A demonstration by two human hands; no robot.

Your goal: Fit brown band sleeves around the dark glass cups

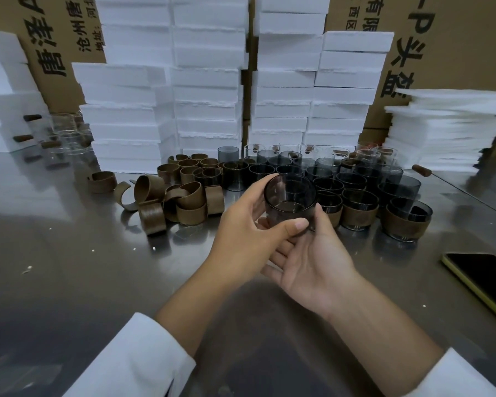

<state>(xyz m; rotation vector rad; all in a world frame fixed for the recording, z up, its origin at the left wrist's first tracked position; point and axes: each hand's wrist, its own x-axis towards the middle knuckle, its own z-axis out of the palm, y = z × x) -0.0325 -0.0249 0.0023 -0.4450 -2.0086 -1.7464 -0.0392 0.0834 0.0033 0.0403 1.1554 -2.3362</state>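
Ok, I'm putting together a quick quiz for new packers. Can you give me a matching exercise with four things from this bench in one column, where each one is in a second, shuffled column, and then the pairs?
Things
1. held dark glass cup
2. loose brown band sleeves
3. phone
4. white foam blocks

Places
A. lying flat near the right edge of the metal table
B. stacked high along the back
C. heaped on the table, left of the hands
D. gripped between the left hand and the right hand

Pairs: 1-D, 2-C, 3-A, 4-B
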